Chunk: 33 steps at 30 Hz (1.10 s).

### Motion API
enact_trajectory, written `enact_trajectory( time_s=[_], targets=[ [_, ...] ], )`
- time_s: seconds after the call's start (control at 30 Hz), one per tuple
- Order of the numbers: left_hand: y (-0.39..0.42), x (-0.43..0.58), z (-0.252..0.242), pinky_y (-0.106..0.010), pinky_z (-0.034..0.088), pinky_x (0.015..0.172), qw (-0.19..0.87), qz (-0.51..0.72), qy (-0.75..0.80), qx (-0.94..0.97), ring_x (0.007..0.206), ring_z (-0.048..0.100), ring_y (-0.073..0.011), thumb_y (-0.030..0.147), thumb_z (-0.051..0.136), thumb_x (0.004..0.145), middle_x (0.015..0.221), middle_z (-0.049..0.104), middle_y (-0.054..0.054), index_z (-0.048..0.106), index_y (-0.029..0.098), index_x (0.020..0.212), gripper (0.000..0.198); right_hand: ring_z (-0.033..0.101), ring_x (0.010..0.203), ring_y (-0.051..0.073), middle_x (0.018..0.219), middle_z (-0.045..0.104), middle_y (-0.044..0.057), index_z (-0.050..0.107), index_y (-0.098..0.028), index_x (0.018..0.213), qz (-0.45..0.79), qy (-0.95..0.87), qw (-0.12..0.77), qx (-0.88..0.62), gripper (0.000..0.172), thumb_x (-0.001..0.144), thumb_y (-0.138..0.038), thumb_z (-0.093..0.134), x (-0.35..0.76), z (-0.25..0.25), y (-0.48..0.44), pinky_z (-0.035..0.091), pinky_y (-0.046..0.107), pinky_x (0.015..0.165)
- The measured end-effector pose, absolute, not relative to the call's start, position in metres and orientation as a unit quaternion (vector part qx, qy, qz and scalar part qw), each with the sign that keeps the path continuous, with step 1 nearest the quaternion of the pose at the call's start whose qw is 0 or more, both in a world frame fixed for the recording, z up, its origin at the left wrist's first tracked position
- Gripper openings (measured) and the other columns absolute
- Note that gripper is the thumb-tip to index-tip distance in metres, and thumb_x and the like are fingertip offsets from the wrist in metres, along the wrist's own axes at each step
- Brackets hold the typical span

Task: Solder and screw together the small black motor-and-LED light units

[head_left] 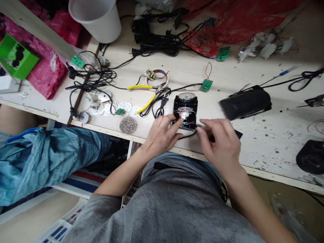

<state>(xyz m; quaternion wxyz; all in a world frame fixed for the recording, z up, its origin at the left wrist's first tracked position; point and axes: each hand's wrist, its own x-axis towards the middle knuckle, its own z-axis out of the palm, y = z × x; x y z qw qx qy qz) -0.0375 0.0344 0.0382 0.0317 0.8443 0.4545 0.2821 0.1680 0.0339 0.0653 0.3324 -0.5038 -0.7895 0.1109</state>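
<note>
A small black plastic housing (193, 115) lies opened up on the workbench in front of me. Inside it sits a white motor-like part (185, 114) with thin red wires, and a round mesh grille (186, 97) is at its far end. My left hand (162, 133) grips the housing's near left corner, thumb and fingers over its lower edge. A black cord (188, 135) curves out along the near side. Just right of the housing is my right hand (221, 141), its fingers bent and its thumb apart from the index finger, close to the cord. A dark flat piece lies partly behind that hand.
Yellow-handled pliers (140, 87) lie left of the housing beside a tape roll (165, 81). A round speckled metal disc (127, 125) sits near the bench edge. A green circuit board (206, 85) and a black casing (245, 102) lie beyond my right hand. Bundled cords (162, 44) lie behind.
</note>
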Motion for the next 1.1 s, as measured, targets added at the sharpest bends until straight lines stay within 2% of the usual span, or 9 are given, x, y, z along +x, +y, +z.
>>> enact_trajectory(
  time_s=[0.07, 0.2, 0.27, 0.43, 0.53, 0.63, 0.8, 1.0, 1.1],
  targets=[
    [0.034, -0.038, 0.037, -0.037, 0.050, 0.085, 0.031, 0.270, 0.453, 0.849, 0.101, 0.055, -0.0235, 0.029, 0.058, 0.097, 0.112, 0.059, -0.012, 0.055, 0.016, 0.129, 0.035, 0.063, 0.076, 0.017, 0.091, 0.064, 0.005, 0.061, -0.020, 0.118, 0.122, -0.780, 0.326, -0.520, 0.022, 0.096, -0.017, 0.058, 0.168, 0.065, 0.017, 0.053, 0.030, 0.072],
    [0.036, -0.040, 0.035, -0.036, 0.049, 0.086, 0.032, 0.244, 0.461, 0.853, 0.101, 0.053, -0.0223, 0.015, 0.053, 0.097, 0.118, 0.061, -0.012, 0.060, 0.018, 0.123, 0.027, 0.067, 0.085, 0.017, 0.096, 0.069, 0.006, 0.061, -0.017, 0.121, 0.190, -0.794, 0.294, -0.496, 0.023, 0.099, -0.017, 0.055, 0.156, 0.055, -0.006, 0.055, 0.028, 0.078],
    [0.038, -0.040, 0.036, -0.036, 0.049, 0.086, 0.031, 0.233, 0.466, 0.853, 0.100, 0.052, -0.0219, 0.015, 0.053, 0.097, 0.118, 0.062, -0.012, 0.063, 0.018, 0.120, 0.024, 0.068, 0.087, 0.017, 0.097, 0.071, 0.007, 0.062, -0.016, 0.119, 0.203, -0.793, 0.299, -0.491, 0.021, 0.100, -0.018, 0.054, 0.149, 0.050, -0.008, 0.056, 0.029, 0.080],
    [0.040, -0.040, 0.042, -0.033, 0.046, 0.075, 0.002, 0.209, 0.453, 0.867, 0.087, 0.049, -0.0207, 0.021, 0.053, 0.099, 0.099, 0.064, -0.009, 0.066, 0.017, 0.112, 0.020, 0.067, 0.076, 0.016, 0.085, 0.070, 0.004, 0.063, -0.018, 0.095, 0.130, -0.767, 0.366, -0.510, 0.001, 0.095, -0.018, 0.063, 0.145, 0.050, 0.006, 0.055, 0.028, 0.071],
    [0.039, -0.039, 0.045, -0.032, 0.045, 0.073, -0.008, 0.203, 0.448, 0.871, 0.086, 0.048, -0.0202, 0.020, 0.052, 0.100, 0.098, 0.062, -0.009, 0.067, 0.016, 0.111, 0.020, 0.066, 0.065, 0.013, 0.080, 0.067, 0.000, 0.060, -0.018, 0.103, 0.123, -0.718, 0.394, -0.561, 0.011, 0.093, -0.020, 0.064, 0.148, 0.052, 0.018, 0.054, 0.024, 0.060],
    [0.038, -0.038, 0.046, -0.032, 0.045, 0.073, -0.010, 0.202, 0.448, 0.871, 0.086, 0.047, -0.0204, 0.022, 0.054, 0.099, 0.097, 0.062, -0.009, 0.067, 0.015, 0.110, 0.018, 0.066, 0.065, 0.014, 0.080, 0.068, 0.001, 0.061, -0.016, 0.112, 0.093, -0.718, 0.374, -0.580, 0.020, 0.093, -0.020, 0.060, 0.149, 0.054, 0.029, 0.053, 0.026, 0.061],
    [0.039, -0.035, 0.044, -0.031, 0.045, 0.073, -0.013, 0.215, 0.449, 0.867, 0.086, 0.048, -0.0202, 0.020, 0.055, 0.098, 0.095, 0.062, -0.008, 0.067, 0.015, 0.107, 0.016, 0.063, 0.070, 0.019, 0.078, 0.067, 0.006, 0.068, -0.014, 0.097, 0.005, -0.782, 0.286, -0.554, 0.021, 0.096, -0.016, 0.047, 0.147, 0.058, 0.039, 0.049, 0.030, 0.064],
    [0.037, -0.032, 0.042, -0.031, 0.043, 0.071, -0.014, 0.248, 0.447, 0.859, 0.084, 0.046, -0.0203, 0.016, 0.050, 0.099, 0.094, 0.061, -0.009, 0.066, 0.010, 0.108, 0.019, 0.065, 0.073, 0.021, 0.083, 0.071, 0.009, 0.067, -0.015, 0.090, 0.059, -0.784, 0.262, -0.559, 0.021, 0.090, -0.017, 0.046, 0.147, 0.058, 0.040, 0.050, 0.033, 0.067],
    [0.036, -0.030, 0.041, -0.033, 0.043, 0.073, -0.005, 0.243, 0.448, 0.860, 0.084, 0.046, -0.0207, 0.016, 0.048, 0.100, 0.092, 0.060, -0.009, 0.066, 0.009, 0.108, 0.021, 0.065, 0.066, 0.020, 0.076, 0.071, 0.007, 0.065, -0.018, 0.082, 0.124, -0.761, 0.263, -0.580, 0.015, 0.087, -0.022, 0.052, 0.150, 0.058, 0.041, 0.050, 0.032, 0.063]
  ],
)
